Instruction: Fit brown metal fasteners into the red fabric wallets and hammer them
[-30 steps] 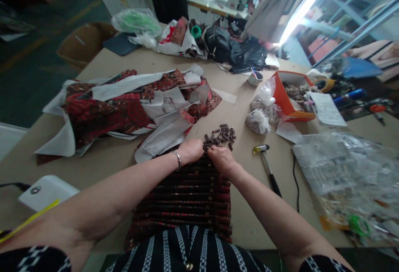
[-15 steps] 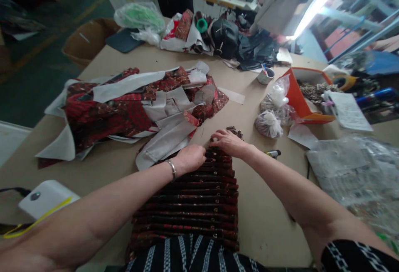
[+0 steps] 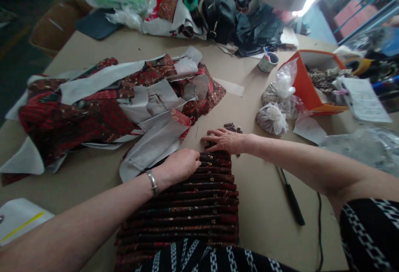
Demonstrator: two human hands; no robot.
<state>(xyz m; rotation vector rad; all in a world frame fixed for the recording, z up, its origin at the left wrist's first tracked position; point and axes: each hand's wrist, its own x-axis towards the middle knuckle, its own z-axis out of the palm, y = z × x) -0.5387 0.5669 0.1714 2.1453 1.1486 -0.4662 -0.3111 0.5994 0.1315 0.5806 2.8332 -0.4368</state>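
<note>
A row of dark red patterned fabric strips [image 3: 187, 209] lies overlapped in front of me, each with a small gold metal bit near its right end. My left hand [image 3: 182, 165] is closed over the far strips, its fingertips pressed together; whatever they pinch is hidden. Just beyond the row's far edge, my right hand [image 3: 222, 141] lies palm down with its fingers spread. Small dark metal pieces [image 3: 230, 127] form a little heap beside it, and more may be under the palm.
Patterned red fabric pieces with white backing [image 3: 124, 101] spread across the left. Tied plastic bags [image 3: 272, 118], an orange box [image 3: 301, 85] and a pen cup [image 3: 268, 62] stand at the right. A black-handled tool [image 3: 293, 203] lies right of the strips. Bags line the back.
The view has tilted down and turned slightly. My right hand has flattened, its fingers spreading over the table beyond the strips. My left hand stays closed near the far strips.
</note>
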